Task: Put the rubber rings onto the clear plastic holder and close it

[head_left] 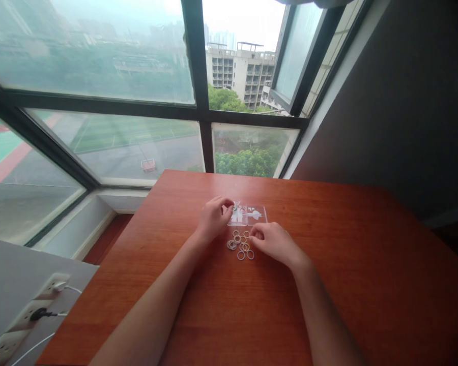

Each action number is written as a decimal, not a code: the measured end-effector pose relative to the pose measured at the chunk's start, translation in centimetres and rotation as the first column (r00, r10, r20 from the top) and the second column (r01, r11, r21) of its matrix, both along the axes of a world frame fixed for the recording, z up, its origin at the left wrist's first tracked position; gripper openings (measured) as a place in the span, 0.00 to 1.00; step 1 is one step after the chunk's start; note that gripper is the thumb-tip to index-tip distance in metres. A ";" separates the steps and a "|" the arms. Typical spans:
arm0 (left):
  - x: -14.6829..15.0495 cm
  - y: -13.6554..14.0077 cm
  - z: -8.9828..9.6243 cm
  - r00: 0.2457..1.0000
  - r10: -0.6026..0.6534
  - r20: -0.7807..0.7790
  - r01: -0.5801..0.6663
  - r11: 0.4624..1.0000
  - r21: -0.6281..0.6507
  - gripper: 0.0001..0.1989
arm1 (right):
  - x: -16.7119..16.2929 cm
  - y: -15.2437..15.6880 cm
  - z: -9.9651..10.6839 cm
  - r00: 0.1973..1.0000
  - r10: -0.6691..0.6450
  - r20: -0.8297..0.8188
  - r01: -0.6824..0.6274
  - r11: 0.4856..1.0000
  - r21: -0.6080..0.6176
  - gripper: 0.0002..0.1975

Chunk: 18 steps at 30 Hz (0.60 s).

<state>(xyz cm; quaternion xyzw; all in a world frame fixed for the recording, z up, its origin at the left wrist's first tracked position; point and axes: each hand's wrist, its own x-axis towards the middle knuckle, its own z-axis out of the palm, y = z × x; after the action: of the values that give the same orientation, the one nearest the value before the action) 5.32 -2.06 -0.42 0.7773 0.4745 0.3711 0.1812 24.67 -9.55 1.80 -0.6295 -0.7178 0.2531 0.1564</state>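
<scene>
The person's left hand (216, 217) curls thumb and fingertips at the left side of a clear case (262, 219), which lies on the table (229, 315) just beyond the loose rings (244, 247), while the right hand (272, 241) bends its fingers beside the rings; at this size one cannot tell whether either grips anything. Careful handling would mean steadying the case lightly and pinching rings singly, without dragging overlapping neighbours.
</scene>
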 end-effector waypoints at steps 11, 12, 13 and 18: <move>-0.2 -0.6 0.6 0.999 -0.035 0.029 0.036 0.999 -0.001 0.05 | -1.3 -1.1 0.9 0.988 0.070 0.139 -0.052 0.991 -0.127 0.04; -0.2 -0.6 0.6 0.999 -0.038 0.031 0.038 0.999 0.001 0.05 | -1.2 -1.1 0.8 0.988 0.072 0.135 -0.056 0.991 -0.118 0.04; -0.2 -0.6 0.6 0.999 -0.040 0.031 0.040 0.999 0.002 0.05 | -1.1 -1.0 0.7 0.989 0.075 0.127 -0.062 0.992 -0.107 0.04; -0.1 -0.6 0.5 0.998 -0.049 0.043 0.050 0.999 -0.010 0.05 | -0.3 0.0 -0.4 1.000 -0.001 0.023 -0.001 0.998 0.063 0.03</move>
<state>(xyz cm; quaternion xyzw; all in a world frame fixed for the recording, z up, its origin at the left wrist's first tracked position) 5.21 -2.70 0.07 0.7797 0.4534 0.3802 0.2047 24.37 -9.55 1.42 -0.6273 -0.7271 0.2229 0.1677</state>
